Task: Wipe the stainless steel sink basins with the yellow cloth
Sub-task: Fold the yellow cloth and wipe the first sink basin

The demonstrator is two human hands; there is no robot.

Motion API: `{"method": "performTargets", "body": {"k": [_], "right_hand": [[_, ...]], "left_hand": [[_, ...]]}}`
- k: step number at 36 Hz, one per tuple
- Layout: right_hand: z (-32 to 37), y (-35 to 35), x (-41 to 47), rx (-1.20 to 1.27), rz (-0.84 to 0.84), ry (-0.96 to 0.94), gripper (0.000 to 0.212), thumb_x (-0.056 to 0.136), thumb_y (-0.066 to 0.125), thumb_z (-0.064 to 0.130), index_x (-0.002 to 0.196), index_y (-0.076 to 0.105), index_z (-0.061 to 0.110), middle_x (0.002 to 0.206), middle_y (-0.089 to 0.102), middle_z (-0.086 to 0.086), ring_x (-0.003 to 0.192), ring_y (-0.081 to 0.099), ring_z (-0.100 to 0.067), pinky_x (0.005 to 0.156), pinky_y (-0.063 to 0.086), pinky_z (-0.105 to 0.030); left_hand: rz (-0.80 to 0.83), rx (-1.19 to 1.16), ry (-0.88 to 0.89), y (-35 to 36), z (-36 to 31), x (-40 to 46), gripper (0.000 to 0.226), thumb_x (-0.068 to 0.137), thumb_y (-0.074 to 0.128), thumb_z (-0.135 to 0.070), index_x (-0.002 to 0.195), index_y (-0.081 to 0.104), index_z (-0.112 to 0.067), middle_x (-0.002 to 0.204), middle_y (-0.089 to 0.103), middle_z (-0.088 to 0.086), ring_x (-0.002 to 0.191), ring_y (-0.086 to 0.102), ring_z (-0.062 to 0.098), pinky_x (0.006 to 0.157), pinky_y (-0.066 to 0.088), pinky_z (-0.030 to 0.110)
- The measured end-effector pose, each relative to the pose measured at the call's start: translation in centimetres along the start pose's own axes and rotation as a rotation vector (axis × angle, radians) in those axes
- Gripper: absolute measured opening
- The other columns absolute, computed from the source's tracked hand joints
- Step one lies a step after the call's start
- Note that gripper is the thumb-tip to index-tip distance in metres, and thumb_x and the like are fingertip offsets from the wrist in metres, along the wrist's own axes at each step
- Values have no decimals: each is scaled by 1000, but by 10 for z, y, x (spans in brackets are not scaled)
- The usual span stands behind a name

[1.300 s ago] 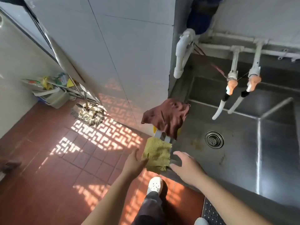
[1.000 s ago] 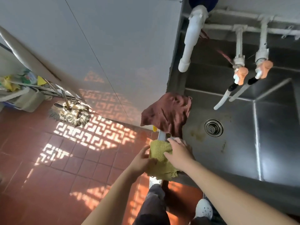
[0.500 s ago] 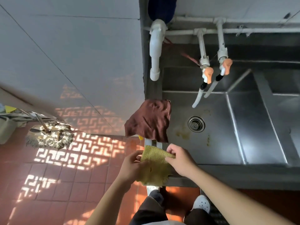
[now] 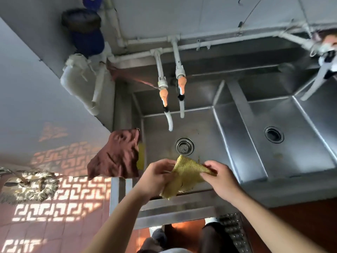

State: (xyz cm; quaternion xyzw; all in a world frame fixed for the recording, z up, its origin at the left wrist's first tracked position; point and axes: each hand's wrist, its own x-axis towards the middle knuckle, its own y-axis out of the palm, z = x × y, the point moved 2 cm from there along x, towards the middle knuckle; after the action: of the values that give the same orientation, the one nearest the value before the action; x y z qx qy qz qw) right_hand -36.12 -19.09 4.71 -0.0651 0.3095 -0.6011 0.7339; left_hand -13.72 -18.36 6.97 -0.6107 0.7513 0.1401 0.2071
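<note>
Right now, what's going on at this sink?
A person stands at a steel sink with two basins and holds a yellow cloth in both hands above the front edge of the left one. The left hand grips one side of it and the right hand pinches the other, spreading it out. The cloth is not yet touching the basin floor, so wiping has not begun. A brown rag hangs over the sink's left edge.

Left grip (image 4: pixel 156 177), right grip (image 4: pixel 218 177) both pinching, forearms converging.
</note>
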Motion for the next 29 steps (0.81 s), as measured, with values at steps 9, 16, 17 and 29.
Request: {"method": "performTargets", "body": {"k": [9,16,17,29], "right_hand": [[-51,-81,26,401,-1,241,36,83,76,33,115,64,25,111,66,4,102,64,-12,79,48,-21],[-60,-94,43,1104,518,463,57,85,57,62,125,66,22,118,70,-8,113,66,-29,101,46,-55],[-59,-96,46,1127,542,448,58,85,57,65,125,66,23,115,70,-9,108,67,-28,96,50,-52],[-46,-81,64,838,573,428,38,86,71,27,123,63,28,120,70,-8,113,65,-32,91,56,-50]], "left_hand": [[-134,-107,-71,95,-54,49,28,88,64,6,106,71,-14,94,71,8,78,68,16,64,57,28],[-36,-259,-130,145,-59,69,31,91,62,2,115,68,-15,104,72,14,92,70,26,77,59,39],[-45,-260,-133,147,-58,69,31,91,62,1,115,69,-16,105,72,14,95,71,28,78,59,40],[-234,-110,-141,135,-31,86,34,87,64,6,108,72,-19,87,64,10,76,66,20,71,60,41]]}}
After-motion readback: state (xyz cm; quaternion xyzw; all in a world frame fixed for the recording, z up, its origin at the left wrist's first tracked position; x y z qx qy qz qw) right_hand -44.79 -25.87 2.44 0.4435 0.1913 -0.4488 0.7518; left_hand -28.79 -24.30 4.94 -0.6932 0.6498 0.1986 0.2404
